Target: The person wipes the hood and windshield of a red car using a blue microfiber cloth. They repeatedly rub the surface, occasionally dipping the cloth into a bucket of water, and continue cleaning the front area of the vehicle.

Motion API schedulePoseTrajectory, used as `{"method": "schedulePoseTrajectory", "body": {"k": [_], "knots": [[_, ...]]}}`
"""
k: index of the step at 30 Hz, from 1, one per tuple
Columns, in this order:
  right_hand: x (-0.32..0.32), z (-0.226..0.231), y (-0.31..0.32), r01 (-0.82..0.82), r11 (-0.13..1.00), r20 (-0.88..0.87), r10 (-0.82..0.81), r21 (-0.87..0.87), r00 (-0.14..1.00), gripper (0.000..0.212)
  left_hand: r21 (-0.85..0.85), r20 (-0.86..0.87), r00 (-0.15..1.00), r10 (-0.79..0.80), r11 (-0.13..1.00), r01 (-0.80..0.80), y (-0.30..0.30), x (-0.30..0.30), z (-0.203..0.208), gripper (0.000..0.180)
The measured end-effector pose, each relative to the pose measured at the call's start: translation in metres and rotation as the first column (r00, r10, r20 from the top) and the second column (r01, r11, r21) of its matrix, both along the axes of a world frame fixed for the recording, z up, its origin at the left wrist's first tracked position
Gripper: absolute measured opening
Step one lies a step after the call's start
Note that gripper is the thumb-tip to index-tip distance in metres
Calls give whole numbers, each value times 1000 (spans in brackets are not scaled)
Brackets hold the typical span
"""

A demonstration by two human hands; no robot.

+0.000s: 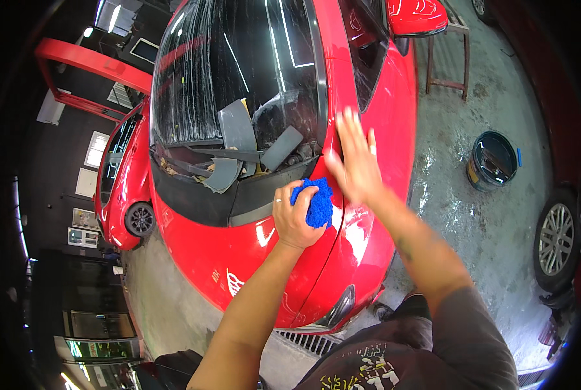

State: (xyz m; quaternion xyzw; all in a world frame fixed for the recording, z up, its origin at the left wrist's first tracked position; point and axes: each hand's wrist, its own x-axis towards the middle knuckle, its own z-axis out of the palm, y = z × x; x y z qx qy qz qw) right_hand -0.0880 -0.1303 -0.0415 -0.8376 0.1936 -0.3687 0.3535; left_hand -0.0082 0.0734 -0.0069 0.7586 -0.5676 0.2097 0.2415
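While a blue cloth (320,204) is pinched between the fingers and thumb of the left hand (294,216) at the red car's hood (196,237), the right hand (355,159) is held flat, fingers extended, beside the windshield (238,71); its contact cannot be confirmed.

two bare hands, so one left hand (293,218) and one right hand (357,166), plus one blue cloth (319,205). i get three red cars: the near car (196,237), the far-left car (119,221) and the darker right-side car (550,62). one bucket (476,172), one metal stand (446,84), one red side mirror (417,16). two spoked wheels (140,219) (556,238) show clearly. loose grey pieces (236,123), at least three, can't tell exactly lol, they overlap.
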Motion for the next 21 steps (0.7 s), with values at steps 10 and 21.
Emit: {"method": "schedulePoseTrajectory", "body": {"k": [10,21], "knots": [[-116,-73,141,-192,978,-346,208,79,915,105,3,28,1000,5,1000,-6,11,3,-2,69],[-120,-107,109,-185,977,-295,209,109,932,100,-11,56,998,33,999,-33,13,3,0,64]]}}
